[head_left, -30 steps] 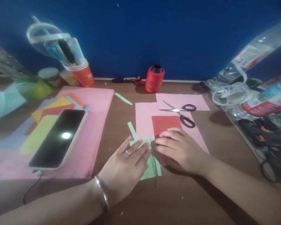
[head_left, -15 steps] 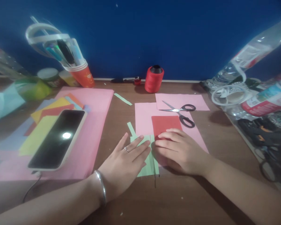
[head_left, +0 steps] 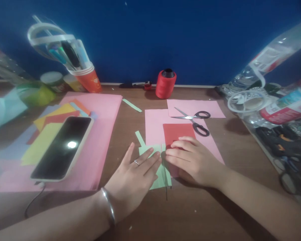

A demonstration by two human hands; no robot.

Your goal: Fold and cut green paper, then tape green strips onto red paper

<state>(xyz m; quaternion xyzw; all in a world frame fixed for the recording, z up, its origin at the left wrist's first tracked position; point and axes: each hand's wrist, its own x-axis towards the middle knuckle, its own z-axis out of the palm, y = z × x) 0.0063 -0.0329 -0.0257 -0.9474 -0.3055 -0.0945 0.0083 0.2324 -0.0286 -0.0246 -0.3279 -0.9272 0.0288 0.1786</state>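
Observation:
My left hand (head_left: 137,175) lies flat on a light green paper (head_left: 164,175), fingers stretched out, with a ring and a silver bangle. My right hand (head_left: 193,162) rests on a red paper (head_left: 179,132), its fingers extended and slightly bent; the thumb is hidden. Its fingertips reach the right edge of the green paper. A thin dark strand (head_left: 166,193) sticks out below the green paper; what it is, I cannot tell. Beneath the red paper lies a pink sheet (head_left: 154,122). Black-handled scissors (head_left: 190,117) lie open on the pink paper behind my right hand.
A phone (head_left: 62,147) lies on coloured papers at left, over large pink sheets (head_left: 104,124). Behind stand a paper cup of pens (head_left: 86,78) and a red thread spool (head_left: 166,83). Green strips (head_left: 132,105) lie nearby. Bottles (head_left: 286,105) and tools (head_left: 278,140) crowd the right.
My left hand has slid slightly down over the green paper, fingers still spread. My right hand has hardly moved. The whole view has shifted a little.

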